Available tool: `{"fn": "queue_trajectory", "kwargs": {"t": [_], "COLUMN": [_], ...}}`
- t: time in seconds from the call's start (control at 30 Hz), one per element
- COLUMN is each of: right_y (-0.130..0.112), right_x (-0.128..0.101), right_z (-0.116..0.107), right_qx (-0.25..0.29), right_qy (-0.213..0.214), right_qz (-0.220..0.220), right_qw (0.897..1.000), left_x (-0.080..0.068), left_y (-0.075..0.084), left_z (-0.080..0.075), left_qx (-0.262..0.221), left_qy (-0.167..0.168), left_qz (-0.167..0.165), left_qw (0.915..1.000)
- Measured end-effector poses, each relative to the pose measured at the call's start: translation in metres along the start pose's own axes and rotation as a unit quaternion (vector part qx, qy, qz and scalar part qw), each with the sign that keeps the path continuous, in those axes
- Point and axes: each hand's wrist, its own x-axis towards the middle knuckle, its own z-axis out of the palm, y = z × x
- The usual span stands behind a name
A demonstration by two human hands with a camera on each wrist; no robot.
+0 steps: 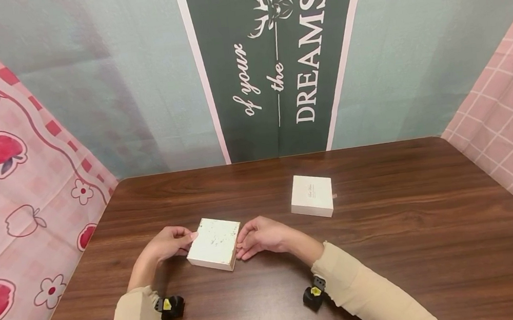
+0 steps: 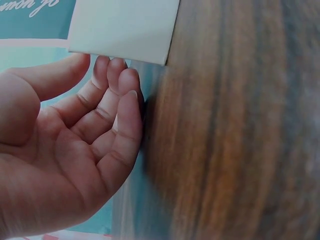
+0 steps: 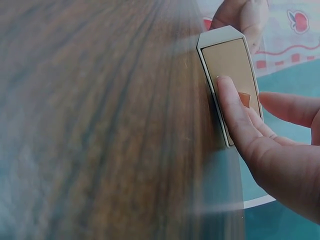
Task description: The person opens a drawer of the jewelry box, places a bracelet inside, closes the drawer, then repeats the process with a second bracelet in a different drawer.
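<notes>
A white slide-out box (image 1: 214, 244) with dark specks on its top is between both hands on the left half of the table. My left hand (image 1: 168, 243) pinches its left end, thumb on the upper edge and fingers below. In the left wrist view the fingertips (image 2: 129, 82) stay right at the edge of the box (image 2: 125, 30). My right hand (image 1: 262, 237) is at the opposite end. There, a finger lies on the tan end face (image 3: 227, 57), beside a small brown pull tab (image 3: 244, 99), and the thumb reaches to the upper edge.
A second white box (image 1: 312, 195) with small print on top and a tab on its right side rests farther back, right of centre. Both stand on a dark wood table (image 1: 397, 229). Fabric hangings (image 1: 161, 86) enclose the back and sides.
</notes>
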Motion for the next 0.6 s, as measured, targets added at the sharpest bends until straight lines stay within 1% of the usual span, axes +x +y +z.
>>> {"fn": "queue_trajectory", "kwargs": {"t": [0.1, 0.4, 0.6], "right_y": [0.0, -0.002, -0.008], "right_x": [-0.002, -0.012, -0.025], "right_z": [-0.001, -0.004, -0.01], "right_qx": [0.0, -0.025, -0.054], "right_qy": [-0.004, -0.013, -0.001], "right_qz": [0.001, -0.013, -0.028], "right_qw": [1.0, 1.0, 0.998], "left_x": [0.0, 0.0, -0.002], "left_y": [0.0, 0.002, 0.004], "left_z": [0.0, 0.002, 0.003], "left_qx": [0.001, 0.013, 0.027], "left_qy": [0.002, 0.016, 0.025], "left_qz": [0.0, -0.004, -0.007], "left_qw": [1.0, 0.9998, 0.9993]}}
